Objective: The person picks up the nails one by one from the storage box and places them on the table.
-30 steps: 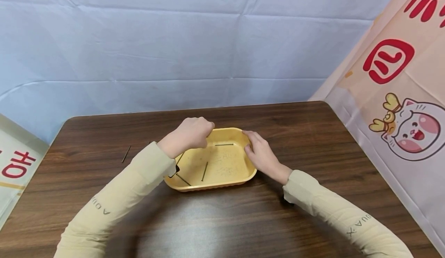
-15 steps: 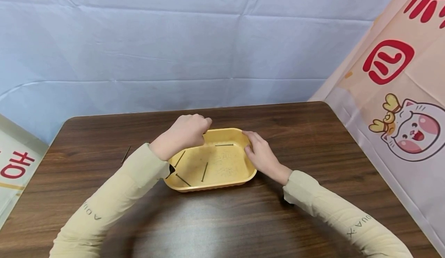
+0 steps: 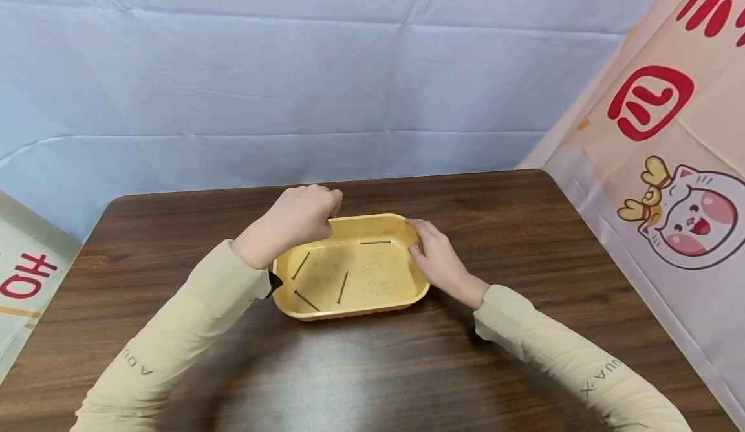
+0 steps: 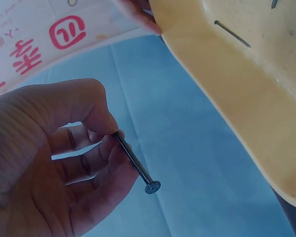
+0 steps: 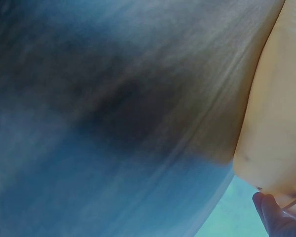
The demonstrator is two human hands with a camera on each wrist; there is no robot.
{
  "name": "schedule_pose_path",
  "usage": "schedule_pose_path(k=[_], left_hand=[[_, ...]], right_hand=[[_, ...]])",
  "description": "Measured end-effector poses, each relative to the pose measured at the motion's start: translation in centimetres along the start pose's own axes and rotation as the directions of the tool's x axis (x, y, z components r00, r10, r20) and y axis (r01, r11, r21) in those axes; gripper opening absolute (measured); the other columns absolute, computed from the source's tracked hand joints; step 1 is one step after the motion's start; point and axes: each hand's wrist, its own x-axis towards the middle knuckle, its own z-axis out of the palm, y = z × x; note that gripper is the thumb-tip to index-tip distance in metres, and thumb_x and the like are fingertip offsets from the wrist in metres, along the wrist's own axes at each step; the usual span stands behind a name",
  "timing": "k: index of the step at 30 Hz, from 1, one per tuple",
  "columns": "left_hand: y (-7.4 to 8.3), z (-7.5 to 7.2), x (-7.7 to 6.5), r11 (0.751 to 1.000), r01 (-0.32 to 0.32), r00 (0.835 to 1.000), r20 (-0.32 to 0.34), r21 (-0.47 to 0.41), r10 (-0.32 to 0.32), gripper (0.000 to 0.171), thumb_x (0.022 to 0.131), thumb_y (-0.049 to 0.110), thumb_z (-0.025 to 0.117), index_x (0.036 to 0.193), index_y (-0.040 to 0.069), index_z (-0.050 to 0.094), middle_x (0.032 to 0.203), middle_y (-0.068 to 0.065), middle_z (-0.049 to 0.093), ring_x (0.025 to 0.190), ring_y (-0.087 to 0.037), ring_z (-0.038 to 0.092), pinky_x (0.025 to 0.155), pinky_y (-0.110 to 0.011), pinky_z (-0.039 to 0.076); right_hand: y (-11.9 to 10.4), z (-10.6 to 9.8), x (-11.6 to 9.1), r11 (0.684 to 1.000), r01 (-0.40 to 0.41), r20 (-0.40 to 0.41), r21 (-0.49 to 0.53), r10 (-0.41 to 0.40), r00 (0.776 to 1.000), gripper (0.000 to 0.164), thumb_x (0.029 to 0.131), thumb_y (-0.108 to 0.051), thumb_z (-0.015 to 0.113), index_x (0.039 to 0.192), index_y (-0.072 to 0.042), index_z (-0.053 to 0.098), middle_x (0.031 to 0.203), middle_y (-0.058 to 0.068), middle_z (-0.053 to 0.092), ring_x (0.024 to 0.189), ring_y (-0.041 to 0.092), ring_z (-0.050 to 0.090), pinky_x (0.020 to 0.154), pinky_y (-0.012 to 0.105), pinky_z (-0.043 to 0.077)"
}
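Observation:
A nail (image 4: 138, 165) is pinched between the thumb and fingers of my left hand (image 3: 297, 218), its flat head pointing away from the fingertips in the left wrist view. In the head view this hand is over the far left corner of a yellow plastic tray (image 3: 384, 286), and the nail is hidden there. Several nails lie apart on the tray floor, among them one near the far wall (image 3: 375, 243) and one near the middle (image 3: 343, 287). My right hand (image 3: 438, 260) grips the tray's right rim, thumb on the inner side.
The tray stands on a dark wood-grain table (image 3: 361, 367). Behind it hangs a pale blue cloth (image 3: 279, 83). A printed banner (image 3: 658, 160) borders the right side, and another printed sheet (image 3: 35, 277) shows at the left.
My left hand has moved left and slightly farther back, uncovering more of the tray's left side. Its forearm now hides the nail seen earlier on the table. My right hand and the tray stay put.

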Motion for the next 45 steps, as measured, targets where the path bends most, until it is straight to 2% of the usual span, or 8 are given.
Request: schedule_pose_path(k=[9,21,31,45], left_hand=[[-0.5,-0.5,-0.7,1.000,0.015,1.000,-0.023,-0.003,-0.015,0.017,0.065,-0.003,0.048,0.073,0.012,0.050,0.066,0.002,0.048,0.054,-0.018,0.043,0.047,-0.030,0.033],[-0.9,-1.2,-1.9,0.999,0.037,0.999,-0.032,-0.003,-0.037,0.017,0.065,-0.004,0.048,0.071,0.012,0.048,0.064,0.003,0.044,0.051,-0.016,0.037,0.045,-0.029,0.028],[-1.5,-1.4,-2.9,0.999,0.049,0.997,-0.061,0.004,-0.049,0.017,0.064,-0.003,0.050,0.069,0.013,0.046,0.063,0.003,0.042,0.051,-0.016,0.036,0.045,-0.029,0.028],[-2.5,-1.8,-4.2,0.997,0.073,0.994,-0.079,-0.031,-0.076,0.015,0.065,-0.002,0.051,0.071,0.012,0.048,0.065,0.003,0.045,0.054,-0.016,0.039,0.047,-0.029,0.030]], right_hand=[[0.0,0.0,0.0,1.000,0.001,-0.001,-0.003,-0.001,1.000,0.043,0.085,0.001,0.046,0.128,0.001,0.045,0.124,0.018,0.050,0.103,0.025,0.054,0.078,0.037,0.047],[0.0,0.0,0.1,1.000,-0.001,0.004,0.000,0.001,1.000,0.043,0.086,0.001,0.046,0.129,0.001,0.045,0.125,0.017,0.049,0.100,0.025,0.054,0.077,0.037,0.046],[0.0,0.0,0.0,1.000,-0.004,0.003,-0.003,0.004,1.000,0.043,0.085,0.001,0.046,0.129,0.001,0.045,0.125,0.017,0.049,0.103,0.025,0.053,0.078,0.037,0.046],[0.0,0.0,0.0,1.000,-0.013,0.007,0.004,0.012,1.000,0.043,0.085,0.002,0.046,0.129,0.001,0.045,0.125,0.017,0.049,0.095,0.025,0.054,0.074,0.035,0.045]])
